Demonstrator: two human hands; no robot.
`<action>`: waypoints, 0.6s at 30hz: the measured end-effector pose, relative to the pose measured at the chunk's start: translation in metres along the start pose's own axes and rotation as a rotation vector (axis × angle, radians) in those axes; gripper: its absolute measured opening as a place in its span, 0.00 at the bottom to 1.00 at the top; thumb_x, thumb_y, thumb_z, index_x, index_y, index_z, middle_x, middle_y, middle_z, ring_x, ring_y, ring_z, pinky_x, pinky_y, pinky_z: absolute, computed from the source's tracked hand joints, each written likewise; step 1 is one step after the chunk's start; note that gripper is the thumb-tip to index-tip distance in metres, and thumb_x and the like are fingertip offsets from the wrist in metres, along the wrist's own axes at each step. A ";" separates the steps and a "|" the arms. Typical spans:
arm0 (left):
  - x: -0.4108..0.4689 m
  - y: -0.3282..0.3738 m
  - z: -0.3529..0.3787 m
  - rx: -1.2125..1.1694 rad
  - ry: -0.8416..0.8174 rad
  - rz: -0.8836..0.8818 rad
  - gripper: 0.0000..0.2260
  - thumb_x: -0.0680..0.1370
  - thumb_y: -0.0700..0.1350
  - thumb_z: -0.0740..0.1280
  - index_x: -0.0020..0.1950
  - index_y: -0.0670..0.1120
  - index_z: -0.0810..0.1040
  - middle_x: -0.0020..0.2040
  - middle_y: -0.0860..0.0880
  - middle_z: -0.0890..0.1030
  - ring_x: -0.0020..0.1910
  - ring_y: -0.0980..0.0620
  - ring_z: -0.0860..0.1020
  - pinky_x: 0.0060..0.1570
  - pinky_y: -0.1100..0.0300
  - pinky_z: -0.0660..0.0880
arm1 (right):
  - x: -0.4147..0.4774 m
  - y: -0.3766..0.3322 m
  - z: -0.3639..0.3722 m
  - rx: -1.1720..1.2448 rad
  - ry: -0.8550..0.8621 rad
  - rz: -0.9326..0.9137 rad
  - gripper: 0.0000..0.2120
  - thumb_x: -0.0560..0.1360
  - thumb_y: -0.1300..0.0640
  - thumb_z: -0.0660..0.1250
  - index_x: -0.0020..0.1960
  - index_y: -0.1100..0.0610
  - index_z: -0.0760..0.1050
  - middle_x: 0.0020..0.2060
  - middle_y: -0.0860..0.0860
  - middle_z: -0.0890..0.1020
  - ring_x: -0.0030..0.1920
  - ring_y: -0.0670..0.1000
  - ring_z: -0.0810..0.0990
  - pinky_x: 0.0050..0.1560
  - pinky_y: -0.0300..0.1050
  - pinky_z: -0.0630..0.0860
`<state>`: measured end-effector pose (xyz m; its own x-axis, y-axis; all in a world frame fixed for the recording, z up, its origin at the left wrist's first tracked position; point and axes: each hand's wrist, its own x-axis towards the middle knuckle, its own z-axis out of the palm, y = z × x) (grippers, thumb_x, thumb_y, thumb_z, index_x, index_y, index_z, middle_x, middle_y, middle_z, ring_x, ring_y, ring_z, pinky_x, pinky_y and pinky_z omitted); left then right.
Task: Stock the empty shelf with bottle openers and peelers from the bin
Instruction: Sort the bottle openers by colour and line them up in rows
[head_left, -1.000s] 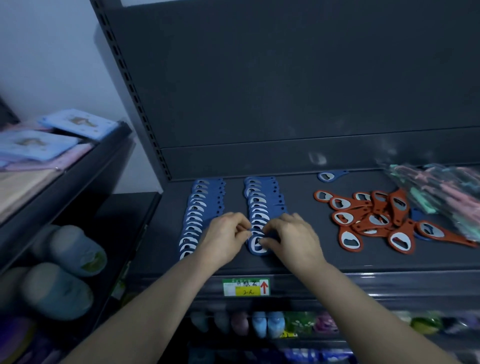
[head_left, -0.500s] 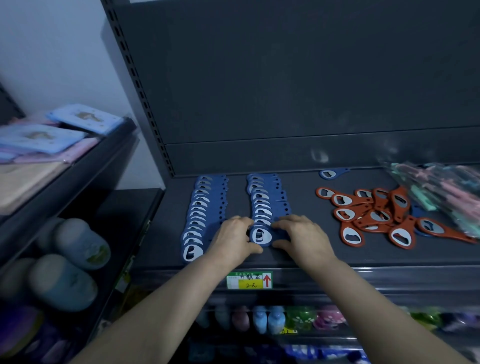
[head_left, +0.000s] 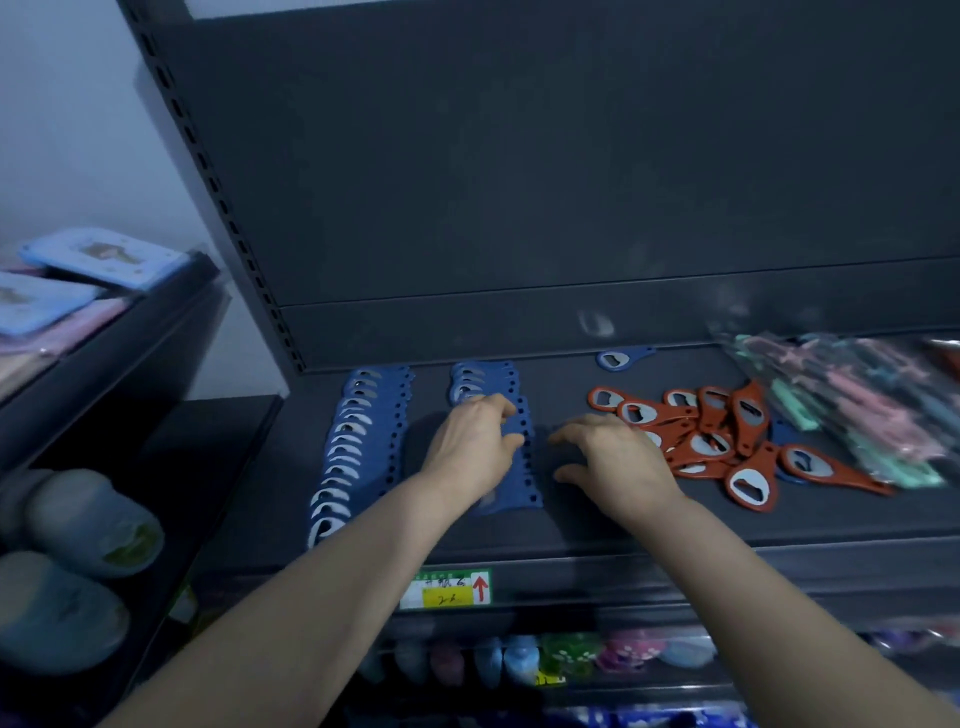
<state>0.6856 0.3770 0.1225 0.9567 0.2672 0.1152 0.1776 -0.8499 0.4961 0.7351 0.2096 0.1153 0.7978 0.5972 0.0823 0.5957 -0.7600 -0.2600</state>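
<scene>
**Head view: squaring the second row of blue openers**

Head view, looking down at the dark shelf (head_left: 675, 530). My left hand (head_left: 470, 447) lies on the second blue row (head_left: 519, 457), fingers curled and pressed onto the overlapped openers; whether they pinch one I cannot tell. My right hand (head_left: 618, 462) hovers just beside that row, fingers spread, holding nothing. The first blue row (head_left: 358, 447) lies to the left, neatly shingled. I judge these openers light, flat, stiff and somewhat slick on each other, so a row is best steadied by pressing its top and nudging its long edges, not lifted. To the right, the red openers (head_left: 727, 441) lie in a loose heap touching my right hand, with the bagged peelers (head_left: 852, 405) beyond them. One stray blue opener (head_left: 621, 358) rests by the back panel. The heap crowds any sideways sweep.
</scene>
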 end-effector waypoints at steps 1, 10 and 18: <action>0.010 0.010 0.007 0.016 -0.020 0.008 0.16 0.78 0.47 0.67 0.65 0.47 0.74 0.62 0.49 0.77 0.59 0.50 0.76 0.59 0.54 0.74 | 0.002 0.011 -0.004 -0.003 0.014 0.018 0.19 0.73 0.50 0.69 0.63 0.48 0.75 0.62 0.47 0.76 0.63 0.53 0.72 0.58 0.47 0.71; 0.113 0.095 0.078 0.122 -0.133 0.076 0.14 0.80 0.45 0.61 0.65 0.50 0.75 0.64 0.46 0.77 0.64 0.44 0.71 0.62 0.52 0.71 | 0.018 0.129 -0.039 -0.125 0.055 0.173 0.14 0.74 0.56 0.64 0.57 0.44 0.77 0.53 0.47 0.80 0.58 0.53 0.75 0.50 0.46 0.73; 0.160 0.101 0.115 0.263 -0.132 -0.064 0.12 0.82 0.51 0.58 0.63 0.54 0.76 0.66 0.47 0.71 0.63 0.43 0.66 0.61 0.51 0.66 | 0.023 0.187 -0.043 -0.045 0.080 0.175 0.13 0.73 0.57 0.64 0.54 0.44 0.79 0.50 0.47 0.81 0.54 0.53 0.76 0.50 0.46 0.73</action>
<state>0.8829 0.2811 0.0920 0.9603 0.2775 -0.0302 0.2758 -0.9264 0.2564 0.8686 0.0706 0.1101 0.8935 0.4338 0.1163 0.4491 -0.8622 -0.2343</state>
